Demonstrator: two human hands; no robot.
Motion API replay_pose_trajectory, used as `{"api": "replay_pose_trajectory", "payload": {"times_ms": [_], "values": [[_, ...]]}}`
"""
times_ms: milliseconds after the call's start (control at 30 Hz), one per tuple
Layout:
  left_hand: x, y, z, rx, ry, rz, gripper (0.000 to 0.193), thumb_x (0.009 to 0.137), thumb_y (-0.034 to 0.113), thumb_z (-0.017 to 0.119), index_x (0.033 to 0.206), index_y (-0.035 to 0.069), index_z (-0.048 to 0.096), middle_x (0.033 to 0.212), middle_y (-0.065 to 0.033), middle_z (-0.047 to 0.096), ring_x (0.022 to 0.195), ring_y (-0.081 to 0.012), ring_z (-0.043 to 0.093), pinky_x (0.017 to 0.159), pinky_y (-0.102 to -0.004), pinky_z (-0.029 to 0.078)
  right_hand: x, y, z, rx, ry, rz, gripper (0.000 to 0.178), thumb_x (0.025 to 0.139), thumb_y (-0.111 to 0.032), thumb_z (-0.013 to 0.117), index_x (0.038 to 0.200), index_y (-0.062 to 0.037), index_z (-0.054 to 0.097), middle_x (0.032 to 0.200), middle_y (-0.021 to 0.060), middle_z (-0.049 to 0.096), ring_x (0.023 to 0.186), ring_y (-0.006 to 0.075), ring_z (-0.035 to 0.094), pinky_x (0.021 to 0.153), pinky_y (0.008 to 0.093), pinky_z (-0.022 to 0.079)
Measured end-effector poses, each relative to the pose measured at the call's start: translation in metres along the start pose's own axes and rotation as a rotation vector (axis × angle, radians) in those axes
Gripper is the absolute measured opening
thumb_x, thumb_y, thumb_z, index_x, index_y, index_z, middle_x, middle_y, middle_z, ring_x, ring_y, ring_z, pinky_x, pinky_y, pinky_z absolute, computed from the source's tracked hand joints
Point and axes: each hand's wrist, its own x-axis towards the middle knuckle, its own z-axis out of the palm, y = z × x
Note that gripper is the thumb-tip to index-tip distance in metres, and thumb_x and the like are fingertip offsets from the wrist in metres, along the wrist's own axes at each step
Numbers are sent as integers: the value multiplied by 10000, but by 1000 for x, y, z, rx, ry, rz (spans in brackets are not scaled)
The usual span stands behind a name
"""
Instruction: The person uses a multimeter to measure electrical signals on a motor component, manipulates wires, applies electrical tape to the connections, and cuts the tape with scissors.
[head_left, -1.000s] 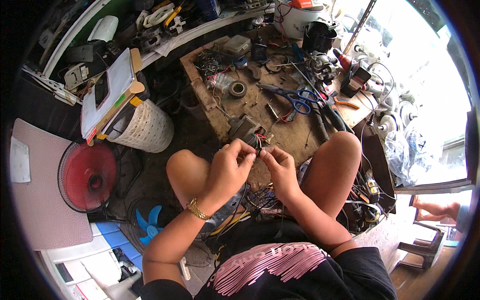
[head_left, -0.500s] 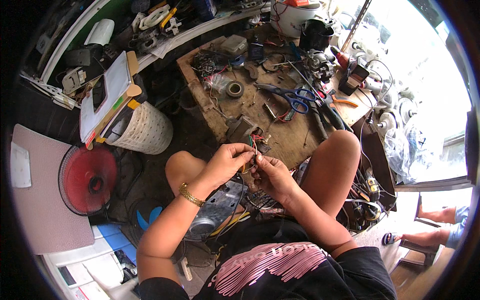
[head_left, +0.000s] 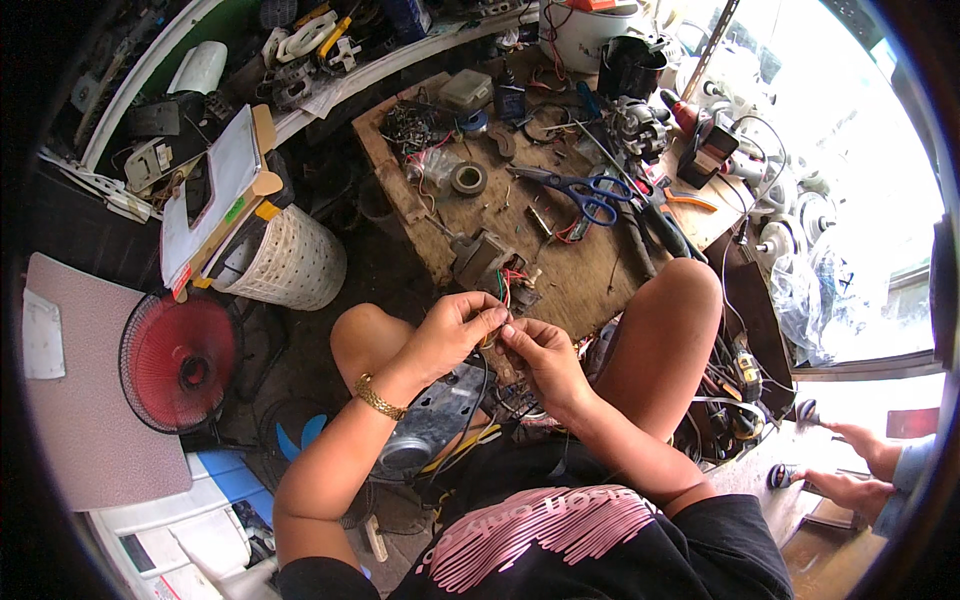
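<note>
Just in front of a small metal electric motor, my two hands meet at thin red, green and white wires. My left hand pinches the wires between thumb and fingertips. Close beside it, my right hand is also closed, thumb against fingers on the wire ends; the exact join is hidden by the fingertips. The motor rests near the front edge of the wooden work board. Under my forearms lies a grey metal housing with a dark cord across it.
Blue-handled scissors, a tape roll and orange-handled pliers lie on the board. A white basket and a red fan stand left. Tools and cables fill a box at right. Another person's legs show beyond.
My right hand has turned a little and its thumb has shifted left, toward my left fingertips. At the far right, the other person's legs have moved.
</note>
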Motion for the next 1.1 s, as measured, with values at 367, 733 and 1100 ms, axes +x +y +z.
{"api": "replay_pose_trajectory", "payload": {"times_ms": [367,733,1100], "values": [[-10,12,-2,489,291,170,226,1004,170,523,860,2,568,709,7,528,671,-65,476,597,-249,401,-3,-13,-27,-333,103,-286,169,950,-169,637,967,-8,687,809,-1,651,717,53,512,652,219,387],[-8,6,-13,643,430,291,219,1013,191,513,944,-1,594,756,-54,601,663,-118,549,597,-295,446,19,-30,-63,-614,167,-428,137,946,-105,632,976,23,667,824,3,655,795,66,568,715,236,454],[-50,-5,-2,232,248,199,326,892,142,701,1177,31,590,1058,-15,631,964,-79,545,854,-219,429,4,5,-42,-309,80,-52,246,1001,-195,544,1118,-18,667,726,4,611,579,43,475,508,208,362]]}}
